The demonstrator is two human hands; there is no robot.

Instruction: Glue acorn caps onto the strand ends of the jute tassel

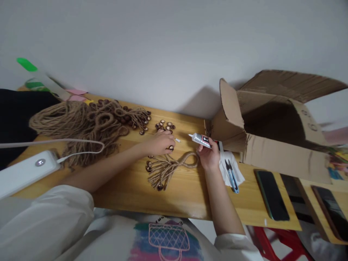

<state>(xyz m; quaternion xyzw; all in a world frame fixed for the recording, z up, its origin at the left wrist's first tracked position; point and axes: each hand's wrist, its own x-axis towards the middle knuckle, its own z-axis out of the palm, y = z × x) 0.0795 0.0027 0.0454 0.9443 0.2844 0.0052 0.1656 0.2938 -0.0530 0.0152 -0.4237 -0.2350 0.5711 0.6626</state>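
Note:
My left hand (160,142) is closed around a small dark-rimmed nut slice (171,148), above the strands of a looped twine tassel (178,164). Several similar slices sit at the ends of the tassel's strands. My right hand (209,152) grips a glue tube (201,140) whose bare nozzle points left. A small white cap (177,140) lies on the table between the hands. Just beyond my left fingers is a small pile of loose slices (169,125).
Twine bundles (61,121) and more slices cover the table's left part, near a white power bank (29,170) with a cable. At right are a cardboard box (285,152), blue snips (231,175) on white tissue (240,175), and two phones (272,195).

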